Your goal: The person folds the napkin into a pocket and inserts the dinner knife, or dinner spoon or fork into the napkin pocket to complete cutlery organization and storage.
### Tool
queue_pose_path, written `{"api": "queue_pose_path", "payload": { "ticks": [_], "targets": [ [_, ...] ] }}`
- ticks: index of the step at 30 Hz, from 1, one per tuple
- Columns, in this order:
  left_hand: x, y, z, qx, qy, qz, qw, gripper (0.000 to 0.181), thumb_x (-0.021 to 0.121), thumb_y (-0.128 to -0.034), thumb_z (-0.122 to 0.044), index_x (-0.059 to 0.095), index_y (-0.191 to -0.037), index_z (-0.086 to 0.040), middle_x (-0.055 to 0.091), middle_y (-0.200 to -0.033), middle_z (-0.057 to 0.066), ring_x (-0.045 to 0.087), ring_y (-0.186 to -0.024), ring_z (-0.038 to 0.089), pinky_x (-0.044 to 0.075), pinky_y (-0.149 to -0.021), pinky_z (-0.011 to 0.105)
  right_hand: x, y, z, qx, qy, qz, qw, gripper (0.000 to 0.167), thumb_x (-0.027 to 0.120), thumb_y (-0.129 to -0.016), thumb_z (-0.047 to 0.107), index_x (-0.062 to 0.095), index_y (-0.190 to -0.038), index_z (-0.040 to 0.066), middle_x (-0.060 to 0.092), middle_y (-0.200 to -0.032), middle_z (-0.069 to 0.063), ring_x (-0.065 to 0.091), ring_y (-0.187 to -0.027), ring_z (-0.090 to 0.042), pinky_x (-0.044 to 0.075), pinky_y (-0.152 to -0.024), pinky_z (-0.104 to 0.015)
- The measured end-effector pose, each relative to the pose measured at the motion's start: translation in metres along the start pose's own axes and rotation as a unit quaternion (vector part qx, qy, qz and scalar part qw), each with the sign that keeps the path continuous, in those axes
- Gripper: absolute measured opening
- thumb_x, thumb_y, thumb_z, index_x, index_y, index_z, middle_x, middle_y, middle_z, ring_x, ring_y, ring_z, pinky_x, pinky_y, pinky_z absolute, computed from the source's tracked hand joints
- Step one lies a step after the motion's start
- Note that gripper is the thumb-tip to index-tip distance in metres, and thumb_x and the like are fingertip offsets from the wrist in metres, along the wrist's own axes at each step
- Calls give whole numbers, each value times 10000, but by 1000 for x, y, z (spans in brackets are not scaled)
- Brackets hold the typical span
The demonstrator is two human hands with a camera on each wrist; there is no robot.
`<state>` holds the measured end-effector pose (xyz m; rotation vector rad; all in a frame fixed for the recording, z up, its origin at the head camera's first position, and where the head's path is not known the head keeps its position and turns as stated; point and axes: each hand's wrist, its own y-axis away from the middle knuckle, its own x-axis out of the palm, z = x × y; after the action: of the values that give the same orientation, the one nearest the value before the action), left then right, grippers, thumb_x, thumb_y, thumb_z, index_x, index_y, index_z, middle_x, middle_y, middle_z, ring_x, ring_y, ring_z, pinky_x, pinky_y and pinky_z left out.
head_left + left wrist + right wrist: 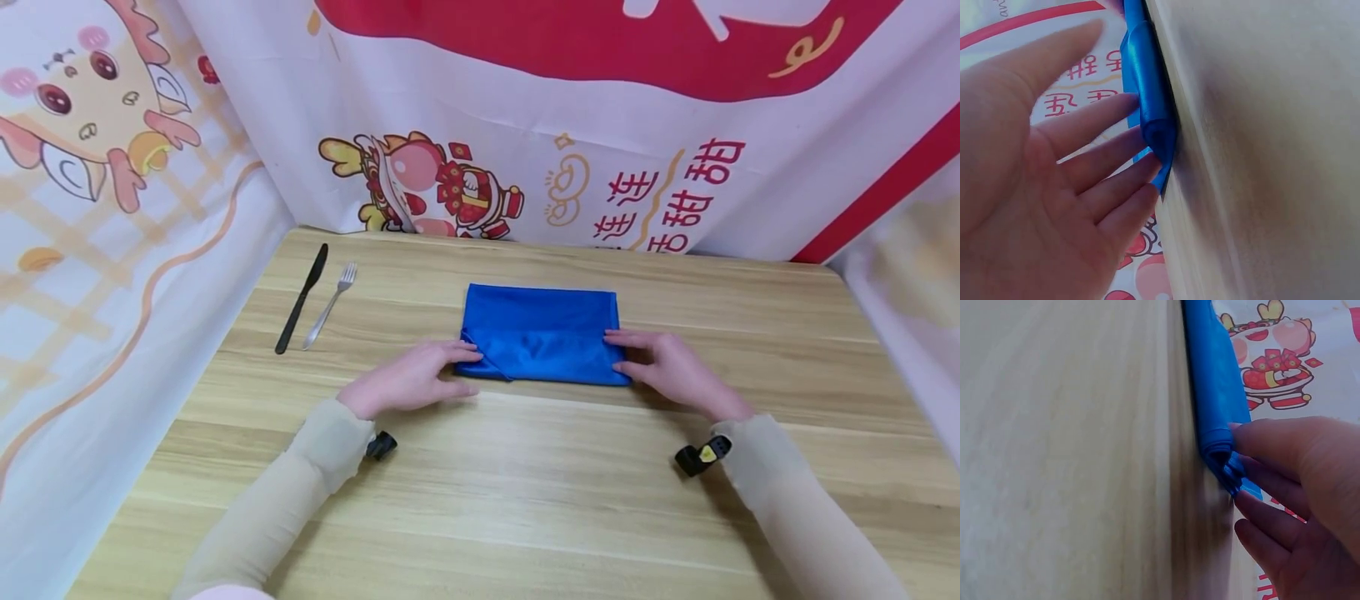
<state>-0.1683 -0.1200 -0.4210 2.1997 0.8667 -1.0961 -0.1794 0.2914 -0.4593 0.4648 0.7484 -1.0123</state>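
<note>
Centrally in the head view, a folded blue cloth (543, 321) lies on the wooden bench (525, 492), the left hand (420, 377) touching its lower left corner and the right hand (671, 368) resting on its right edge; each grip is spread, thumb apart from fingers. At upper left, a black knife (303, 298) lies beside a silver fork (330, 307). Next, in the left wrist view, the cloth's folded edge occupies upper centre, fingertips meeting its end. Finally, in the right wrist view, thumb and some fingertips touch its layered end, right of centre.
</note>
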Motion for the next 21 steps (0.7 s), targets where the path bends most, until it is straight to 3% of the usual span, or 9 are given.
{"api": "queue_pose_path", "payload": {
  "ticks": [6, 10, 16, 21],
  "targets": [
    [-18, -13, -2, 57, 521, -721, 9960, 709, 679, -944, -540, 501, -1512, -154, 415, -1580, 60, 325, -1471, 261, 304, -1152, 514, -10, -4, 7, 105, -628, -469, 9969, 506, 774, -936, 251, 632, -1388, 72, 600, -1410, -103, 495, -1355, -317, 355, -1095, -584],
    [-39, -28, -4, 13, 722, -1086, 9915, 661, 711, -944, -483, 515, -1500, -184, 453, -1552, 13, 360, -1449, 233, 327, -1141, 517, -23, -14, 14, 206, -553, -838, 9947, 511, 793, -919, 278, 649, -1368, 84, 613, -1391, -106, 513, -1333, -323, 350, -1097, -600],
    [-61, -59, 2, 64, 626, -1410, 9880, 586, 727, -962, -374, 545, -1473, -150, 527, -1489, 15, 434, -1395, 227, 359, -1126, 486, -38, -37, 19, 289, -448, -1070, 9928, 488, 801, -913, 250, 661, -1356, 100, 618, -1380, -107, 526, -1309, -317, 373, -1103, -548],
    [-62, -84, 15, -99, 565, -1388, 9887, 555, 726, -971, -306, 547, -1469, -138, 555, -1457, 24, 463, -1363, 238, 375, -1118, 455, -38, -56, 9, 386, -345, -957, 9941, 499, 796, -916, 285, 655, -1364, 116, 607, -1396, -101, 521, -1308, -360, 384, -1093, -549]
  ]
}}
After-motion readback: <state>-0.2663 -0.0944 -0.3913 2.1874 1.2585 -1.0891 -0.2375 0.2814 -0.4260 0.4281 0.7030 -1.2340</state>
